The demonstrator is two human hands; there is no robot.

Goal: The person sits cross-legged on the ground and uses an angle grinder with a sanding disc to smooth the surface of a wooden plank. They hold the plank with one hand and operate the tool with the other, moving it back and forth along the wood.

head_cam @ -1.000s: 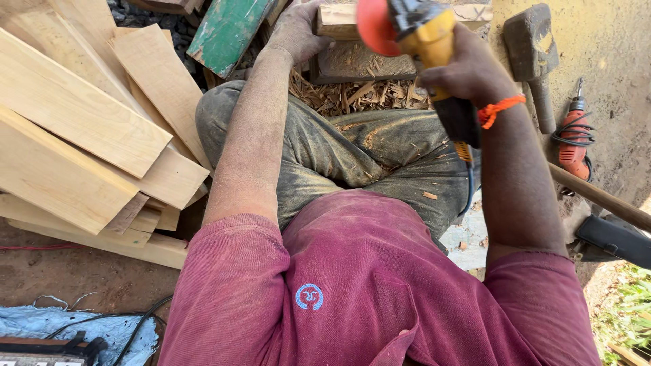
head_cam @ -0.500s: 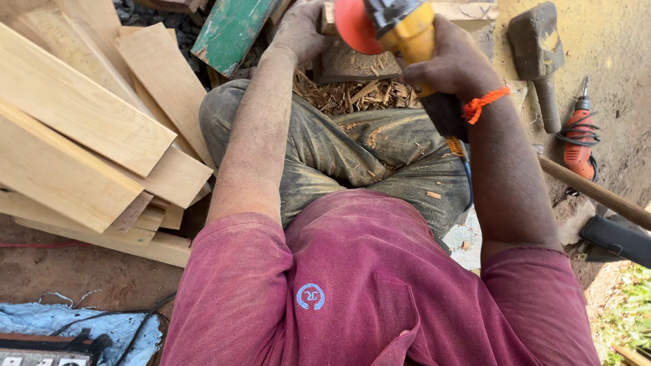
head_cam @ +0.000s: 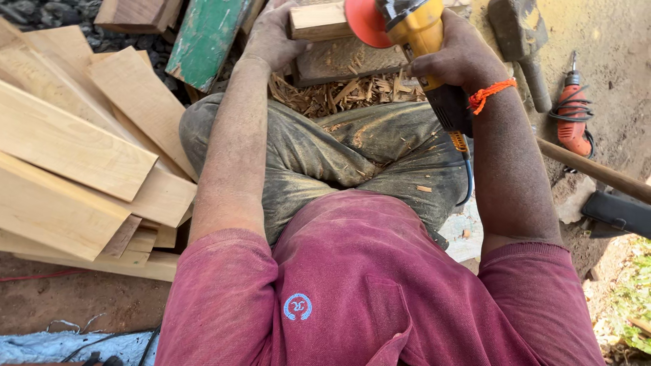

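Yellow angle grinder (head_cam: 424,34) gripped by right hand (head_cam: 461,57), left hand (head_cam: 271,37) clamps pale wood block (head_cam: 319,20) at 12 o'clock (fingers near disc, kickback risk).

Seated, knees folded, both arms stretched forward toward twelve o'clock. Left hand (head_cam: 271,35) at eleven o'clock, palm down, fingers curled and pressing. Right hand (head_cam: 461,57) at one o'clock, closed in a firm grip, wrist bent slightly inward. Forearms dusty, elbows nearly straight, well apart.
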